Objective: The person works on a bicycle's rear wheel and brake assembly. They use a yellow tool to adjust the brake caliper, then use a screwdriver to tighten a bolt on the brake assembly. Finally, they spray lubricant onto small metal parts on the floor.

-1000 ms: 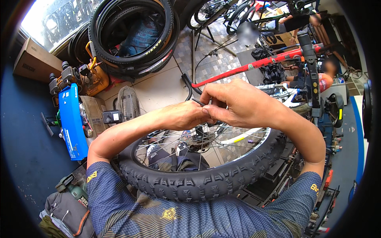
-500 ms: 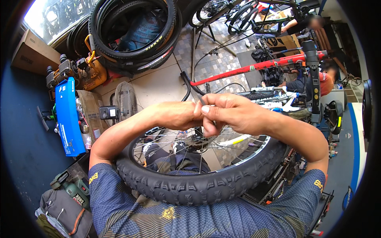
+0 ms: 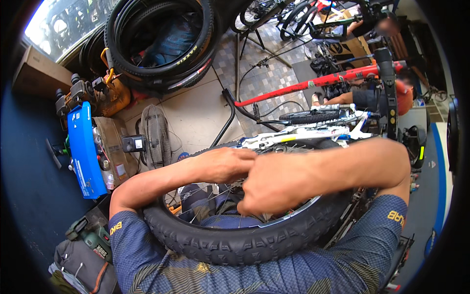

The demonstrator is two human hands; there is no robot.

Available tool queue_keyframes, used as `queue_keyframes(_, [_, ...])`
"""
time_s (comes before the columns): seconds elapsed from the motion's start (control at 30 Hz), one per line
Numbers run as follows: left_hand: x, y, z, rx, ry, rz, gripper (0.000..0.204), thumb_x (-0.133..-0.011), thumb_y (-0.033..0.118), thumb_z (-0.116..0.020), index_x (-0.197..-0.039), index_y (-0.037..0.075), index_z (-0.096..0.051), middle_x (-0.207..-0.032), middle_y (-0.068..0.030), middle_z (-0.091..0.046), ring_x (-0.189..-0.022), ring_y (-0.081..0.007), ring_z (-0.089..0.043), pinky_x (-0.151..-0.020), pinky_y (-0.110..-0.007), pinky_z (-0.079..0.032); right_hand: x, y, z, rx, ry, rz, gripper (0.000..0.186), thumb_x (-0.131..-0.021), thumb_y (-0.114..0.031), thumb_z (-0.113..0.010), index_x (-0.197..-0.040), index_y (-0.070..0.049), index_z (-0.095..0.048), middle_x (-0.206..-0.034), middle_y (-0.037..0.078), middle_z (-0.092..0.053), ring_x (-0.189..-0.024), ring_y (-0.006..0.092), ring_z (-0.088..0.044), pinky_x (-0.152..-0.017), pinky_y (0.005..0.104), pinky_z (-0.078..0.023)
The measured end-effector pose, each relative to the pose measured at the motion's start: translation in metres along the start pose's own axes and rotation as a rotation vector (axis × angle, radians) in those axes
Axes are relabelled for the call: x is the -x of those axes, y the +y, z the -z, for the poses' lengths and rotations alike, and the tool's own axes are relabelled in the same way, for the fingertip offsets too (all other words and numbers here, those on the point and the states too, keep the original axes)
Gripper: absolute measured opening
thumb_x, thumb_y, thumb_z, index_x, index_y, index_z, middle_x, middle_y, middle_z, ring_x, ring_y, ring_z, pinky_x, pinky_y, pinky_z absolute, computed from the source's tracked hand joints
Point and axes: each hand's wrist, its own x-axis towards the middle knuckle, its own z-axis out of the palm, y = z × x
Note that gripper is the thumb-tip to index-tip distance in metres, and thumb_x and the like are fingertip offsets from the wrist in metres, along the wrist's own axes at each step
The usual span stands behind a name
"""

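A bicycle wheel with a thick, knobby black tyre (image 3: 235,247) stands against my front, its upper part tipped away. Thin spokes (image 3: 205,202) show inside the rim. Over the wheel's middle, my left hand (image 3: 226,165) has its fingers pressed together and pointing right. Their tips are hidden behind my right hand (image 3: 270,183), which is curled closed, back up, with its fingers bent down towards the spokes. Motion blurs this hand. Whatever either hand grips is out of sight, and both cover the hub area.
Beyond the wheel lie a white bicycle frame (image 3: 298,136) and a red frame (image 3: 313,81) on a stand. Stacked tyres (image 3: 161,71) are far left, near a yellow compressor (image 3: 110,93), a fan (image 3: 155,137) and a blue box (image 3: 87,149). Another person (image 3: 367,100) sits far right.
Both hands have come down nearer me, the right one crossing over the wheel's middle. The thin dark piece visible between my fingers earlier is hidden now. The other person's legs have shifted.
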Motion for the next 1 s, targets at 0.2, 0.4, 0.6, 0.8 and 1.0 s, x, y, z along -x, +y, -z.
queue_keyframes(0.2, [-0.009,0.004,0.008,0.199,0.247,0.081,0.024,-0.093,0.007,-0.073,-0.116,0.002,-0.072,-0.109,-0.0162,-0.075,-0.099,-0.0380,-0.074,-0.089,-0.043,-0.059,0.041,0.025,0.013,0.087,0.581,0.041,0.041,-0.093,-0.049,-0.073,-0.089,-0.008,-0.071,-0.099,0.012,-0.062,-0.098,0.0330,-0.061,-0.083,0.0466,-0.052])
queue_keyframes(0.4, [-0.028,0.014,0.000,0.058,0.350,0.083,0.016,-0.097,0.010,-0.074,-0.111,0.003,-0.072,-0.101,-0.0140,-0.076,-0.090,-0.0335,-0.075,-0.077,-0.041,-0.060,0.073,-0.005,-0.019,0.041,0.686,-0.275,0.037,-0.096,-0.039,-0.071,-0.087,-0.004,-0.073,-0.100,0.014,-0.056,-0.100,0.0325,-0.059,-0.082,0.0438,-0.054])
queue_keyframes(0.6, [-0.029,0.017,0.006,0.089,0.333,0.202,0.014,-0.093,0.013,-0.080,-0.100,0.002,-0.073,-0.088,-0.0119,-0.075,-0.081,-0.0278,-0.075,-0.070,-0.038,-0.060,0.083,-0.020,-0.025,0.362,0.757,-0.587,0.019,-0.086,-0.021,-0.071,-0.094,-0.003,-0.069,-0.101,0.011,-0.057,-0.094,0.0259,-0.066,-0.066,0.0389,-0.057])
queue_keyframes(0.8, [-0.029,0.021,-0.006,0.083,0.277,0.092,0.018,-0.090,0.012,-0.082,-0.092,0.002,-0.067,-0.087,-0.0103,-0.070,-0.082,-0.0284,-0.071,-0.071,-0.042,-0.055,0.075,0.019,-0.025,0.415,0.961,-0.487,0.023,-0.090,-0.030,-0.071,-0.090,-0.007,-0.067,-0.098,0.010,-0.061,-0.090,0.0282,-0.069,-0.068,0.0424,-0.057])
queue_keyframes(1.0, [-0.022,0.015,-0.001,0.079,0.310,0.103,0.018,-0.089,0.008,-0.081,-0.094,0.002,-0.065,-0.089,-0.0114,-0.068,-0.082,-0.0298,-0.070,-0.071,-0.041,-0.055,0.074,-0.016,-0.029,0.151,0.758,-0.857,0.057,-0.094,-0.062,-0.067,-0.096,-0.006,-0.068,-0.069,0.017,-0.070,-0.074,0.0387,-0.074,-0.069,0.0496,-0.056])
